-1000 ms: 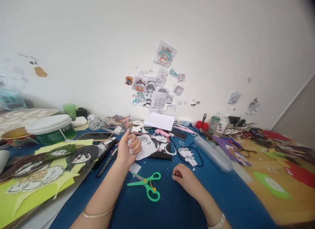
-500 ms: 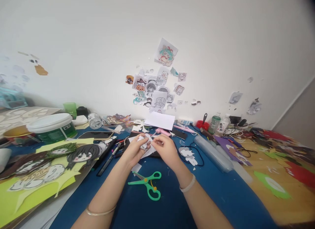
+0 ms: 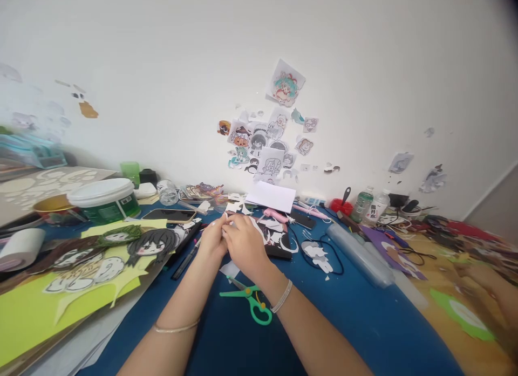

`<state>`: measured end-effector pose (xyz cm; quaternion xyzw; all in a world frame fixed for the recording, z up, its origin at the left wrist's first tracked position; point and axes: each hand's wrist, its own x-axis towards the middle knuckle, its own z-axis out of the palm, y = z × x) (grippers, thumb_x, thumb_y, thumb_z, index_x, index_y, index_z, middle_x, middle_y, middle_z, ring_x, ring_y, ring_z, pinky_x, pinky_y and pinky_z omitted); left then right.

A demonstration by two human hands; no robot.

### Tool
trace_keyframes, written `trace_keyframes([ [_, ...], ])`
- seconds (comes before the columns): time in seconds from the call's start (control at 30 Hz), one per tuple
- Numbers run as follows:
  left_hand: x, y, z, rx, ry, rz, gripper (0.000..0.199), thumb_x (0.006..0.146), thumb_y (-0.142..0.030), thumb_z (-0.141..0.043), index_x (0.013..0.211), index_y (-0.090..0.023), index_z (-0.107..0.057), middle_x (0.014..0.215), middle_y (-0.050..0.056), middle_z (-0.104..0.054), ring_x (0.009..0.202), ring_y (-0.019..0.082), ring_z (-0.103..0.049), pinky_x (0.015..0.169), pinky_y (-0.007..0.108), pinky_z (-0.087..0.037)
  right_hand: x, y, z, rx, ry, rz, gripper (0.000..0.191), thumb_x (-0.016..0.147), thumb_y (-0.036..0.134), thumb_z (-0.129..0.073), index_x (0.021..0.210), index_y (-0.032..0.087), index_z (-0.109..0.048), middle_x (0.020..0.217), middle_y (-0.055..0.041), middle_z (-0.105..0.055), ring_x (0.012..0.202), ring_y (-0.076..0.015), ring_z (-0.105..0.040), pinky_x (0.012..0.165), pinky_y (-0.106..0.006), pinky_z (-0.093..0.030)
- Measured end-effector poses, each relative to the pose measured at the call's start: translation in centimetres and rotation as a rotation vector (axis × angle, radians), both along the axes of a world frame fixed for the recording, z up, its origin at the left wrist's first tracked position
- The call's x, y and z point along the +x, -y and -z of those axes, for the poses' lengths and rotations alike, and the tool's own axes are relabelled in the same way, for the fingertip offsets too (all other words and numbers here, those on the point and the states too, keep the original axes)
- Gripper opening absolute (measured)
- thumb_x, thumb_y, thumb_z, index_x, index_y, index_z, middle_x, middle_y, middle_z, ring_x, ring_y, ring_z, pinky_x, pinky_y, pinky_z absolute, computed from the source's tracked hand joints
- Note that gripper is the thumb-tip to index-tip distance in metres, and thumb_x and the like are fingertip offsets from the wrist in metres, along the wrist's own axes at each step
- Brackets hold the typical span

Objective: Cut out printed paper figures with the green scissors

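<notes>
Green plastic scissors (image 3: pixel 247 293) lie blades apart toward the blue tabletop's (image 3: pixel 237 346) near edge, probably leaving both hands free. Left hand (image 3: pixel 213 239) and right hand (image 3: pixel 246 244) are curled together, probably for control (can't tell what's inside, fingers hide it).

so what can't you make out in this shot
Head view, the only one:
- Anything between the left hand and right hand: hidden by the hands themselves; so are most of the left fingertips.
- Part of the green scissors' upper handle loop: behind the right wrist.
- The blurred arm at far right: cut off by the picture's edge.
- Small print on the white bottle label: too small to read.
</notes>
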<state>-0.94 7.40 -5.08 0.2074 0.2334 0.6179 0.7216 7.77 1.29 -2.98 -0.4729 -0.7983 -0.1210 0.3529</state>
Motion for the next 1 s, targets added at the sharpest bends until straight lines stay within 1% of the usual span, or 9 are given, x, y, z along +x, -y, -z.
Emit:
trace_keyframes([
  [0.1,-0.8,0.0,-0.5,-0.051,0.025,-0.076,0.027,0.079,-0.012,-0.053,0.058,-0.016,-0.037,0.043,-0.009,-0.036,0.03,0.001,-0.033,0.031,0.012,-0.028,1.1,0.7,0.5,-0.026,-0.027,-0.039,0.025,0.087,0.014,-0.04,0.103,0.016,-0.059,0.096,-0.0058,-0.056,0.092,-0.0181,-0.047,0.076,-0.028,-0.039],
  [0.2,-1.0,0.3,-1.2,-0.077,0.048,-0.1,0.027,0.084,-0.013,-0.046,0.06,-0.017,-0.035,0.044,-0.01,-0.033,0.029,0.0,-0.03,0.03,0.011,-0.024,2.9,1.1,2.1,-0.271,0.256,-0.189,0.021,0.085,0.023,-0.048,0.102,0.024,-0.062,0.078,-0.0013,-0.057,0.076,-0.0157,-0.052,0.062,-0.023,-0.037],
  [0.3,-0.8,0.8,-1.7,-0.095,0.059,-0.089,0.025,0.087,-0.015,-0.041,0.063,-0.017,-0.036,0.045,-0.009,-0.034,0.029,0.001,-0.03,0.03,0.012,-0.023,4.2,1.2,4.3,-0.396,0.428,-0.154,0.029,0.081,0.031,-0.056,0.109,0.025,-0.059,0.077,-0.002,-0.057,0.068,-0.0152,-0.052,0.053,-0.021,-0.031],
  [0.4,-0.6,1.1,-2.1,-0.105,0.06,-0.053,0.025,0.087,-0.019,-0.039,0.063,-0.018,-0.036,0.044,-0.008,-0.037,0.029,0.003,-0.03,0.03,0.013,-0.022,4.5,0.9,5.9,-0.442,0.355,-0.125,0.027,0.083,0.03,-0.054,0.109,0.027,-0.06,0.077,-0.0012,-0.057,0.065,-0.0136,-0.052,0.051,-0.02,-0.028],
  [0.57,-0.4,1.4,-2.4,-0.102,0.031,0.018,0.024,0.087,-0.018,-0.037,0.063,-0.018,-0.037,0.044,-0.006,-0.04,0.029,0.004,-0.031,0.031,0.015,-0.024,4.1,0.3,7.2,-0.529,0.125,-0.081,0.022,0.079,0.034,-0.059,0.099,0.028,-0.067,0.073,0.0014,-0.06,0.063,-0.0116,-0.052,0.051,-0.02,-0.028],
  [0.67,-0.2,1.5,-2.3,-0.097,-0.001,0.049,0.021,0.085,-0.015,-0.036,0.064,-0.018,-0.039,0.044,-0.006,-0.041,0.03,0.005,-0.033,0.031,0.015,-0.024,4.0,0.5,7.6,-0.483,0.083,-0.089,0.019,0.081,0.033,-0.056,0.095,0.026,-0.068,0.074,0.0009,-0.062,0.066,-0.0119,-0.054,0.054,-0.02,-0.031],
  [0.8,-0.2,1.5,-2.3,-0.094,-0.053,0.05,0.022,0.083,-0.017,-0.039,0.061,-0.019,-0.037,0.04,-0.007,-0.038,0.028,0.006,-0.032,0.029,0.015,-0.023,3.7,1.4,7.6,-0.325,0.098,-0.081,0.02,0.084,0.027,-0.049,0.081,0.022,-0.068,0.072,-0.0007,-0.062,0.068,-0.0131,-0.055,0.057,-0.021,-0.033],
  [0.9,0.1,1.8,-2.2,-0.096,-0.1,0.034,0.027,0.079,-0.023,-0.047,0.056,-0.02,-0.034,0.036,-0.009,-0.032,0.025,0.005,-0.027,0.028,0.015,-0.018,3.5,2.0,6.9,-0.138,0.017,0.007,0.028,0.087,0.023,-0.041,0.073,0.018,-0.065,0.065,-0.0027,-0.058,0.064,-0.0139,-0.053,0.057,-0.023,-0.033],
  [1.0,1.3,2.7,-2.0,-0.089,-0.146,0.039,0.031,0.074,-0.032,-0.056,0.055,-0.02,-0.035,0.034,-0.011,-0.029,0.024,0.004,-0.025,0.028,0.015,-0.014,3.4,2.1,6.0,0.024,-0.137,0.174,0.035,0.089,0.024,-0.033,0.077,0.017,-0.065,0.061,-0.0054,-0.055,0.062,-0.0157,-0.05,0.056,-0.026,-0.033],
])
